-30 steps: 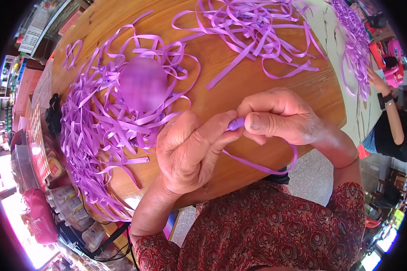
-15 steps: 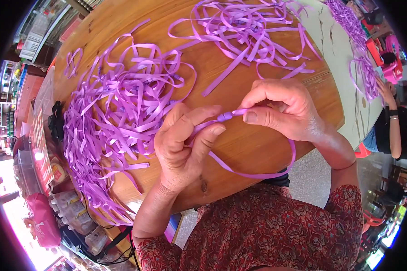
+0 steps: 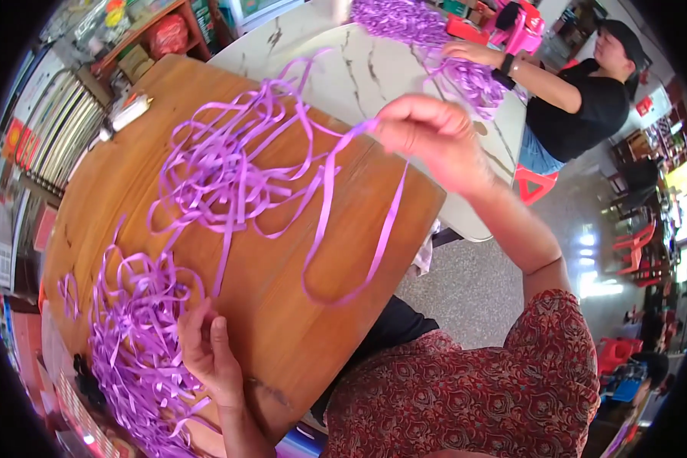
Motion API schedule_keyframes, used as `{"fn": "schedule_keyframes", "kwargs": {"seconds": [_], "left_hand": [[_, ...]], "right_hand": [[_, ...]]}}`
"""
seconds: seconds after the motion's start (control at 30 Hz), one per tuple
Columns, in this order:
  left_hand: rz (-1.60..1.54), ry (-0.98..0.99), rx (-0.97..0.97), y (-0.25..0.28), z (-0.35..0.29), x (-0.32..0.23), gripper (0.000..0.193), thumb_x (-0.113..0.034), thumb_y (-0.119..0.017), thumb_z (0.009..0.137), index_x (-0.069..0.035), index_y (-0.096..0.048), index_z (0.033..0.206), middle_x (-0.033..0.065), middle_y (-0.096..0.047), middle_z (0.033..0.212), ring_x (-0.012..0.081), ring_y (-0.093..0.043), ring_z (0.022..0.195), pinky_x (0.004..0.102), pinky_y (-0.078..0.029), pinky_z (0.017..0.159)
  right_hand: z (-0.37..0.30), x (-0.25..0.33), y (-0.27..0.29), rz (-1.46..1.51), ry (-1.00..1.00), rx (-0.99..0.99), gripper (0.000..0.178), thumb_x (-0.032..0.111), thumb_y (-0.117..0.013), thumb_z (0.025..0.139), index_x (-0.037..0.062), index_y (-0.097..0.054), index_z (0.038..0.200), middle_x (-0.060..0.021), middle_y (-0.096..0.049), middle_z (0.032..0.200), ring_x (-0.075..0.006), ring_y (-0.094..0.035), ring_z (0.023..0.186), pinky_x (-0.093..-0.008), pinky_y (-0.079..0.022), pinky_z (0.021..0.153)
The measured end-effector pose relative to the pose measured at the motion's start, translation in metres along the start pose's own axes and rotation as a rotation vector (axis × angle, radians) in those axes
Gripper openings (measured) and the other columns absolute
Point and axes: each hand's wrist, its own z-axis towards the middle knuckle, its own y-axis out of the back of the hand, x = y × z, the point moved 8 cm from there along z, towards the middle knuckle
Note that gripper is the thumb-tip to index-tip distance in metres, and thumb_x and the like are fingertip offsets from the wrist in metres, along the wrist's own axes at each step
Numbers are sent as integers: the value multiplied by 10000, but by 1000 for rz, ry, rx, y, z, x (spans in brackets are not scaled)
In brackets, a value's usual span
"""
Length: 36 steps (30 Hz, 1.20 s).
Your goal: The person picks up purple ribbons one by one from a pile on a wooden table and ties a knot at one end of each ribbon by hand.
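My right hand (image 3: pixel 435 141) is raised over the far right part of the wooden table, its thumb and fingers pinching a purple ribbon (image 3: pixel 390 223). The ribbon hangs down from the pinch in a long loop. Beside it lies a loose pile of purple ribbons (image 3: pixel 233 172) with small knots or beads among them, too tangled to tell. Down at the left, my left hand (image 3: pixel 212 355) holds nothing, thumb and fingers apart. It is at the right edge of a larger purple ribbon heap (image 3: pixel 133 336).
The wooden table (image 3: pixel 282 328) adjoins a white marbled table (image 3: pixel 313 53), where another person (image 3: pixel 561 91) handles more purple ribbons (image 3: pixel 477 84). A white device with a cable (image 3: pixel 131 111) lies at the far left edge. A red stool (image 3: pixel 537 183) stands beneath that person.
Both hands were together at a purple piece on the ribbon. My right hand has carried the ribbon away to the far right; my left has let go and moved left. The view has turned rightward.
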Motion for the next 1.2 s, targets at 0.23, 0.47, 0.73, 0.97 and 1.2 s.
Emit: {"fn": "schedule_keyframes", "kwargs": {"seconds": [0.23,0.47,0.73,0.97,1.2], "left_hand": [[331,-128,96,-13,1,-13,195,57,-604,807,7,-650,990,82,-567,835,175,-537,729,257,-439,651],[431,-185,162,-23,0,-31,158,55,-614,796,2,-659,939,115,-602,836,233,-572,762,290,-453,692],[425,-284,164,-23,-3,-25,169,55,-655,765,-16,-673,917,98,-591,780,203,-553,674,276,-439,604],[441,-381,195,-26,-6,-34,181,36,-681,734,-28,-674,903,91,-582,748,231,-545,632,305,-431,557],[411,-423,176,-24,-7,-35,149,-2,-688,740,-42,-669,883,94,-602,765,253,-573,644,327,-449,551]], "right_hand": [[25,12,176,-395,163,-491,104,30,-589,865,-20,-647,934,18,-629,935,-66,-526,771,-202,-427,686],[39,3,261,-1688,323,-680,443,278,-680,826,45,-579,1189,-118,-660,1042,-225,-639,924,-320,-480,819],[55,-62,70,-786,284,-103,240,134,-668,829,47,-643,1051,-75,-662,1004,-196,-628,922,-305,-487,798],[53,-42,-121,-948,729,277,174,101,-664,795,59,-664,965,-52,-630,1003,-236,-583,951,-348,-454,844],[82,-78,-149,-1127,649,233,273,12,-594,739,115,-667,981,-37,-574,1087,-246,-501,1071,-384,-379,913]]}}
